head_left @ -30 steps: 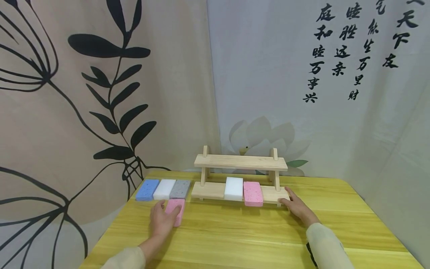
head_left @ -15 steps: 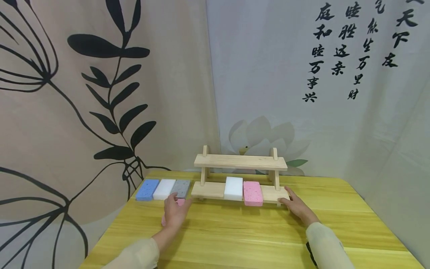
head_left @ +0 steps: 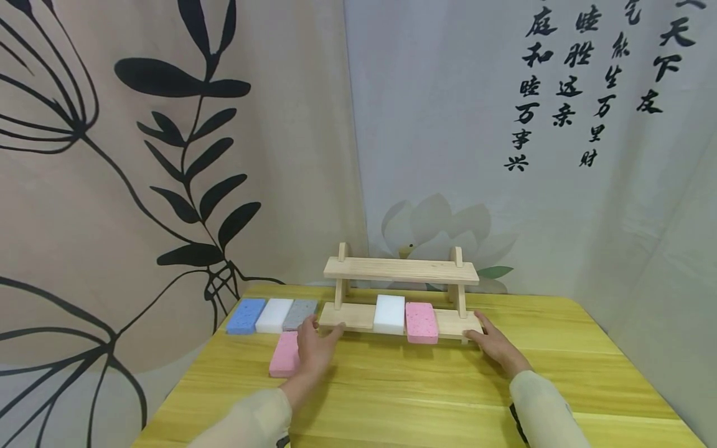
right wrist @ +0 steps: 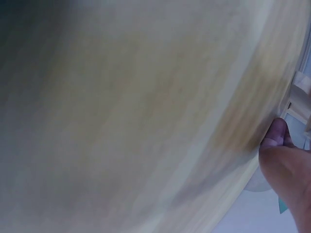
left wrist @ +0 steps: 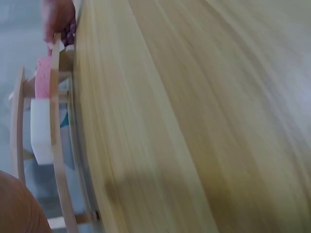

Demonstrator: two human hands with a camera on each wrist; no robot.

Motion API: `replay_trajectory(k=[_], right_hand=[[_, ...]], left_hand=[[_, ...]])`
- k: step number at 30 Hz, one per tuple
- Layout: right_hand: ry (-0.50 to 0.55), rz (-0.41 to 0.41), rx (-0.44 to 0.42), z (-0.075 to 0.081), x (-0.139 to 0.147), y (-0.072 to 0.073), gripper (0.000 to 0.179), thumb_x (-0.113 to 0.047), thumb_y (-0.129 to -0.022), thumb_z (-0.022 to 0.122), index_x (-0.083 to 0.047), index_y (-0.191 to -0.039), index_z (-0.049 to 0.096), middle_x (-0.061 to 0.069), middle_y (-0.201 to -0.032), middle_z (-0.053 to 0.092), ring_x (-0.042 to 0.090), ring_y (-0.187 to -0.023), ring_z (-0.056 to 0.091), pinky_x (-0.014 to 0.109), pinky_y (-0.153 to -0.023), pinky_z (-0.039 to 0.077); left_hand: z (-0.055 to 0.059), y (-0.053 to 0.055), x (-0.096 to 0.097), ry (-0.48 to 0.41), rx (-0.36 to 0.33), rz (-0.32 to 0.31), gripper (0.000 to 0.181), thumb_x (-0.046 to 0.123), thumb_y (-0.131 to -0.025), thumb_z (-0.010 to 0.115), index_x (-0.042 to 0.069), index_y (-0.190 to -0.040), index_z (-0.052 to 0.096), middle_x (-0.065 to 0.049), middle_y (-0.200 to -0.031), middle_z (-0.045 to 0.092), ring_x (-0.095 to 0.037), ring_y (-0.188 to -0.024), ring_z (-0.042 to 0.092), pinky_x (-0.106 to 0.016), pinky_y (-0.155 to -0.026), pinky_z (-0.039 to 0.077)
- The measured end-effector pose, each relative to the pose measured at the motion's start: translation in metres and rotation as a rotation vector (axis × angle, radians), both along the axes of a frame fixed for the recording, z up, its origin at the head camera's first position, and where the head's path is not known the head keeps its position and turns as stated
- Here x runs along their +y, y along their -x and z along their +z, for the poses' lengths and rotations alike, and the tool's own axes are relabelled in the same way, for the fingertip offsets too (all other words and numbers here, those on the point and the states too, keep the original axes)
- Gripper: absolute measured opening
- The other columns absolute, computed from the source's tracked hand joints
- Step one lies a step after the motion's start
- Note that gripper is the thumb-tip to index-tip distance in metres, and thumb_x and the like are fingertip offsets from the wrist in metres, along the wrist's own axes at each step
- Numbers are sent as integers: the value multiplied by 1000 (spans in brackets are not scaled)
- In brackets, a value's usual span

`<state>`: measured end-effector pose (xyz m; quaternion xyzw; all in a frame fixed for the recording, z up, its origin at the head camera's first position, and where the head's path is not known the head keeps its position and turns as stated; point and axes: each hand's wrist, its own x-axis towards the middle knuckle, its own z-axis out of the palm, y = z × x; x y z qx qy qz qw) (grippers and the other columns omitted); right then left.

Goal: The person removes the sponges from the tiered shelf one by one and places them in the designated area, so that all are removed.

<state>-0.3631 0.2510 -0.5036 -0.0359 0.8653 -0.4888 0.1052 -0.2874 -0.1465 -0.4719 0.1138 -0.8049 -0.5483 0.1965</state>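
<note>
A small two-tier wooden display rack stands on the table. On its lower board lean a white sponge and a pink sponge, side by side. My right hand grips the right end of that lower board; the left wrist view also shows this right hand at the rack's far end. My left hand is at the board's left end, thumb and fingers spread, thumb tip overlapping the front edge. Just left of it a second pink sponge lies on the table, partly behind the hand.
Blue, white and grey sponges lie in a row on the wooden table, left of the rack. Behind the table hangs a printed curtain with plants and writing.
My left hand has let go of the pink sponge at the left and moved right to the rack's left end. The right hand and the rack have stayed in place.
</note>
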Motion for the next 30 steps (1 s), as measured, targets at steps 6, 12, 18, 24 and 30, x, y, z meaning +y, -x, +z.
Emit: replay_trajectory(k=[6,12,18,24,30], right_hand=[[4,0,5,0,-1,-1,88,-45,-99,54,-9,-159,1,30,-160,-3,52,-144,0,68,-112,7],[24,-4,-3,1,0,-2,88,-45,-99,56,-10,-160,2,29,-161,-2,50,-145,1,67,-113,9],[68,14,-10,-7,6,5,104,-55,-89,64,-13,-160,0,29,-161,-4,50,-145,-2,67,-113,6],[64,14,-15,-9,7,7,105,-56,-88,64,-15,-160,0,28,-161,-5,49,-146,-2,66,-113,6],[52,4,0,-7,5,4,95,-51,-95,58,-13,-160,1,29,-161,-4,50,-145,-1,66,-113,7]], left_hand=[[0,7,24,-5,14,-2,77,36,-83,78,-1,-140,42,-21,-128,46,-37,-118,45,-51,-95,42],[-3,14,49,4,51,23,75,33,-80,82,-1,-136,46,-19,-122,50,-35,-112,49,-50,-90,44],[-4,18,69,28,41,25,80,36,-78,83,-1,-138,45,-19,-124,49,-36,-111,51,-52,-91,45],[-7,20,87,44,38,17,85,37,-76,85,-3,-139,44,-21,-127,49,-39,-114,51,-52,-95,45],[-11,25,100,81,32,52,86,38,-73,87,-3,-137,47,-22,-126,50,-39,-112,52,-53,-97,43]])
